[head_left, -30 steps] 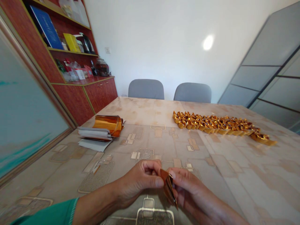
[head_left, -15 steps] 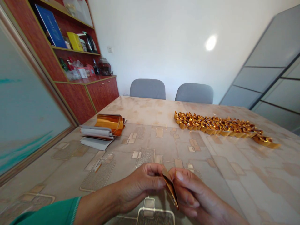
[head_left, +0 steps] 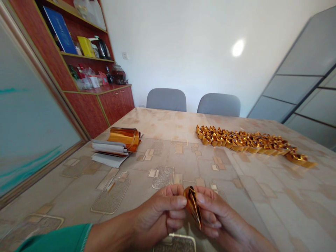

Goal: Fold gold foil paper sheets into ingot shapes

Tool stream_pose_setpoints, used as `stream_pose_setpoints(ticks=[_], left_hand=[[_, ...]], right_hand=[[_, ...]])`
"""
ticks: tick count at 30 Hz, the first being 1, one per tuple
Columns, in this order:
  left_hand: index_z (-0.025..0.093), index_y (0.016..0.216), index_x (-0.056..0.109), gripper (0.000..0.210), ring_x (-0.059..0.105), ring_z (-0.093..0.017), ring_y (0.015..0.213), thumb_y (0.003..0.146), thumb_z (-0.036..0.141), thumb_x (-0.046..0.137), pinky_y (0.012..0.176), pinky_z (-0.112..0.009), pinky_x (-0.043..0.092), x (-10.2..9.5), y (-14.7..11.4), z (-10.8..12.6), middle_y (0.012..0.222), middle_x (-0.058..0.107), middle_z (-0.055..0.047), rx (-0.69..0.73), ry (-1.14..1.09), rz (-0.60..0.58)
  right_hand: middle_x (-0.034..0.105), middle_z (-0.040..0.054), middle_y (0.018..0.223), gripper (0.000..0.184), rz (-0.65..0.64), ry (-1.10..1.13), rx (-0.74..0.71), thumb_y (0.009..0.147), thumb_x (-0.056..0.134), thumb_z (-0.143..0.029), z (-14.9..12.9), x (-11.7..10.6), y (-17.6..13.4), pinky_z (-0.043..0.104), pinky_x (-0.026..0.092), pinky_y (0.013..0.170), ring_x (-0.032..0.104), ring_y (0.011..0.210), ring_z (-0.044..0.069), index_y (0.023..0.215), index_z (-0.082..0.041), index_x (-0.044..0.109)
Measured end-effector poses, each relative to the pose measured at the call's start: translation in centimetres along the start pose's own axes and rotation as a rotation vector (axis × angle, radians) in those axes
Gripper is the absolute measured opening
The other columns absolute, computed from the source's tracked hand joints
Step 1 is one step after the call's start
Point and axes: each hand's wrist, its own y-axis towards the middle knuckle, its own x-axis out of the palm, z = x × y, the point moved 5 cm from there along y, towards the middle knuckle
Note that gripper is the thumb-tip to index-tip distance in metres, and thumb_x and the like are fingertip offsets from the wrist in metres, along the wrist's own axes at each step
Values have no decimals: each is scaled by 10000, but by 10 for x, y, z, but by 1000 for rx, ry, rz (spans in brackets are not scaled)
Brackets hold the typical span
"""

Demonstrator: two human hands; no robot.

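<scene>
Between my two hands, just above the near part of the table, is a folded gold foil paper [head_left: 193, 207], its pointed shape parted along the middle. My left hand [head_left: 164, 211] pinches its left side between thumb and curled fingers. On the other side, my right hand [head_left: 216, 213] grips it with thumb and fingers. Rows of finished-looking gold foil ingots [head_left: 244, 140] lie packed together on the right half of the table. To the left rests a stack of gold foil sheets [head_left: 123, 138], with white-backed sheets [head_left: 109, 148] beside and beneath it.
A patterned cloth covers the table [head_left: 162, 154]. Two grey chairs [head_left: 166, 99] [head_left: 219, 104] stand at its far side, against a white wall. On the left are a red-brown cabinet [head_left: 118, 101] with shelves and a frosted glass panel [head_left: 31, 122].
The folded foil paper has been spread wider, so its inner gold fold now shows. My left thumb has shifted up along its edge. The view has moved very slightly.
</scene>
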Motion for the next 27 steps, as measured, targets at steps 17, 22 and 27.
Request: stream_pose_setpoints(ticks=[17,22,27], left_hand=[[152,790,614,193,483,-95,577,715,217,779,609,-237,363,-2,1,0,629,529,18,152,-105,120],[164,784,548,331,511,-92,596,670,282,835,603,-235,354,0,0,0,702,582,3,166,19,175],[171,765,509,371,442,-68,541,639,313,828,525,-213,288,-2,-1,3,629,547,34,160,133,269]], right_hand=[[370,-86,523,209,38,65,-22,811,770,-307,7,-9,8,174,299,457,221,472,71,728,-167,639],[398,-73,525,224,23,54,-36,840,738,-298,7,-8,8,179,318,480,263,475,71,695,-159,639],[412,-64,551,163,-30,74,8,868,707,-268,11,-12,9,191,315,496,271,499,78,759,-153,668]])
